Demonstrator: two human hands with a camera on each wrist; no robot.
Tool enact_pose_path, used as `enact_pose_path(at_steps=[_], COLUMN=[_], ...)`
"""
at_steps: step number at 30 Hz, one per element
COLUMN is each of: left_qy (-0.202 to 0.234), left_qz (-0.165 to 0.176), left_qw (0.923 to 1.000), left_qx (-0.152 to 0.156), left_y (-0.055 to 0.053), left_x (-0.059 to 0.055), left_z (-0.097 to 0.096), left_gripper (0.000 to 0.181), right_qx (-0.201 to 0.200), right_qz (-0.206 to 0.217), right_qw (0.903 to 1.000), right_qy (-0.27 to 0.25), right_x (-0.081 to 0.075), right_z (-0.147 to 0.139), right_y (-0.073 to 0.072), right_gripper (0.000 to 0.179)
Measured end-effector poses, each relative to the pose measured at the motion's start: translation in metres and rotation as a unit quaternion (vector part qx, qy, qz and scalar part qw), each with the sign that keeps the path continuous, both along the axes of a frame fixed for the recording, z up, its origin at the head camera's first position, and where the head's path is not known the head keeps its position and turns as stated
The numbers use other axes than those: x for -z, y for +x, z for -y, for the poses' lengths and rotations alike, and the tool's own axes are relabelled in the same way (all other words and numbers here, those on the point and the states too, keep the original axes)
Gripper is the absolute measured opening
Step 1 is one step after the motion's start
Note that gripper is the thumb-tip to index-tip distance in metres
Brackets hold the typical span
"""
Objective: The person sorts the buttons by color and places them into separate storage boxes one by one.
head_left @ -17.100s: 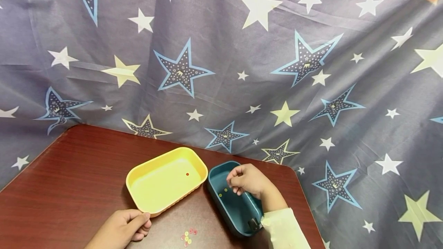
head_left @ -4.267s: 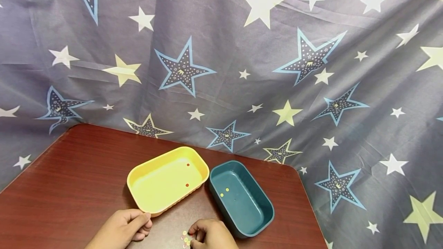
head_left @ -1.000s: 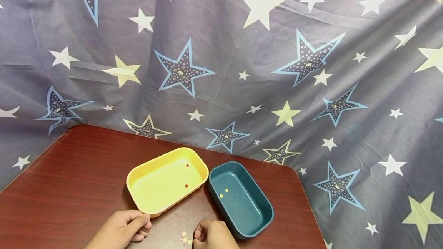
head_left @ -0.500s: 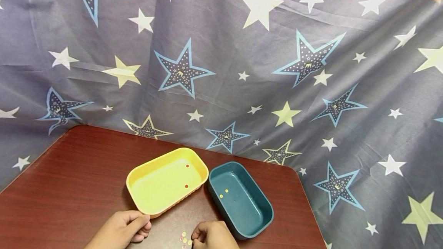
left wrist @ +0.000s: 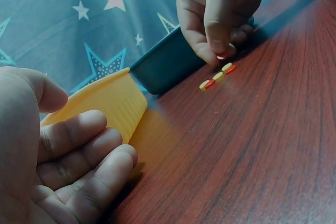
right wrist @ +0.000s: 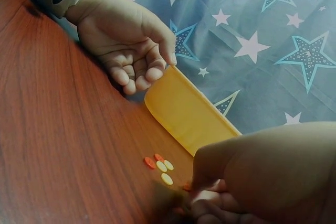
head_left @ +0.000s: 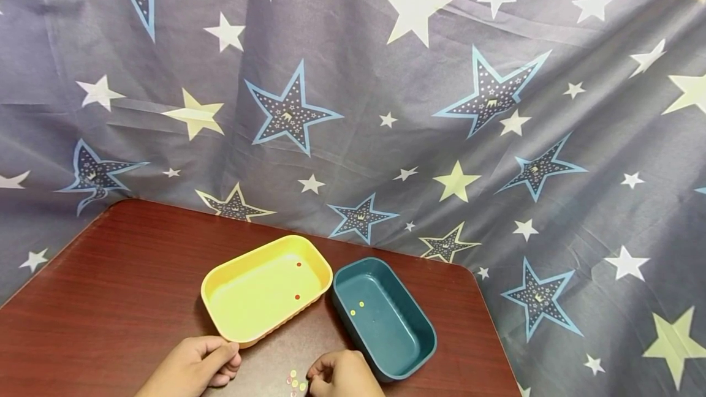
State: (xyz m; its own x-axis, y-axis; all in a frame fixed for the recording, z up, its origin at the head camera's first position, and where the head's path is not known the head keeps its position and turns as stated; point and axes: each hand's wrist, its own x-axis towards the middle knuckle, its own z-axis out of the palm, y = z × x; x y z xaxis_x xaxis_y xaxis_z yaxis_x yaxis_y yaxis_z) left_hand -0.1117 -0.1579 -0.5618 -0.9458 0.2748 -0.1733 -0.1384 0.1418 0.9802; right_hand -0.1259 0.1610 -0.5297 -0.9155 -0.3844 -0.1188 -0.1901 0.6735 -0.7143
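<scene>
Red button (left wrist: 221, 56) low over the table (head_left: 138, 274), at the near side, between thumb and finger of the right hand (head_left: 344, 375); grip pinched together on it. Loose buttons (right wrist: 161, 167), two red and three yellow, lie bunched flat just beside those fingertips. Bare wood runs from the bunch to the near edge of the yellow tray (head_left: 254, 302). Left hand (head_left: 193, 365) clamped on that tray's near corner, thumb at the rim, other fingers curled below. Two red buttons (head_left: 298, 297) inside, toward the right end, apart. Blue tray (head_left: 391, 329) just beside, rims close, can't tell if touching; two yellow buttons (head_left: 361, 304) in it near the left wall. Wide wood left of yellow tray, narrower strip right of blue. Star-print curtain (head_left: 353, 78) hangs along the table's far edge.
</scene>
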Motion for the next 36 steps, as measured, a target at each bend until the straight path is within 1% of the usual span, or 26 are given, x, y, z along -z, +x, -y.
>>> enact_pose_path(at_steps=[6,10,13,15,19,22,24,29,32,36], left_qy=[0.003,0.004,0.008,0.009,0.012,0.014,0.015,0.016,0.013,0.005], left_qz=[0.008,0.009,0.009,0.007,0.005,0.004,0.004,0.003,0.002,-0.002], left_qw=[1.0,0.9999,0.9999,0.9999,0.9999,0.9998,0.9998,0.9998,0.9998,0.9999], left_qx=[-0.001,0.0,0.003,0.006,0.009,0.011,0.012,0.014,0.013,0.012], left_y=[0.002,0.002,0.001,0.0,-0.001,-0.001,0.0,0.0,0.001,0.002], left_x=[0.0,0.0,0.0,0.0,0.0,-0.001,-0.001,-0.001,-0.002,-0.002], left_z=[0.001,0.0,0.001,0.001,0.001,0.001,0.001,0.001,0.001,0.001], left_gripper=[0.039,0.039,0.039,0.039,0.04,0.04,0.04,0.04,0.039,0.038], right_qx=[0.022,0.038,0.042,0.039,0.039,0.039,0.032,0.022,0.029,0.046], right_qz=[0.019,0.045,0.056,0.055,0.065,0.064,0.054,0.026,0.025,0.038], right_qw=[0.9994,0.9976,0.996,0.9949,0.9912,0.9903,0.9905,0.9904,0.9888,0.9856], right_qy=[-0.021,-0.037,-0.056,-0.075,-0.108,-0.117,-0.122,-0.134,-0.144,-0.158], right_x=[-0.006,-0.01,-0.014,-0.017,-0.027,-0.036,-0.041,-0.054,-0.061,-0.069], right_z=[0.001,-0.001,-0.004,-0.006,-0.01,-0.014,-0.016,-0.022,-0.026,-0.029], right_y=[0.002,0.001,0.0,-0.001,-0.003,-0.006,-0.009,-0.015,-0.019,-0.024], right_gripper=[0.022,0.017,0.012,0.01,0.008,0.007,0.009,0.008,0.006,0.007])
